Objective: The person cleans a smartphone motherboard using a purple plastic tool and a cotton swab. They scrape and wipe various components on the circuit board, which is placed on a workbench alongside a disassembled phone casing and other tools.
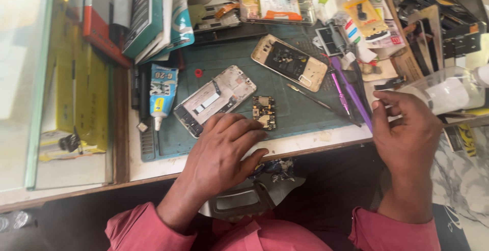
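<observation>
While the left hand (224, 146) rests flat and empty beside the small circuit board (264, 112), the right hand (405, 134) pinches something too small to tell; the board looks thin and easy to break, so hold its edges.

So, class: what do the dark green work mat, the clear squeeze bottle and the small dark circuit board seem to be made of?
The dark green work mat looks like matte rubber or silicone, dull with moulded ridges. The clear squeeze bottle by the right hand seems translucent soft plastic; pale contents show through. The small dark circuit board near the left hand looks like laminate with metal parts, glinting gold.

A small dark circuit board (264, 112) lies flat on the green mat, beside an opened silver phone frame (215, 100).
</observation>
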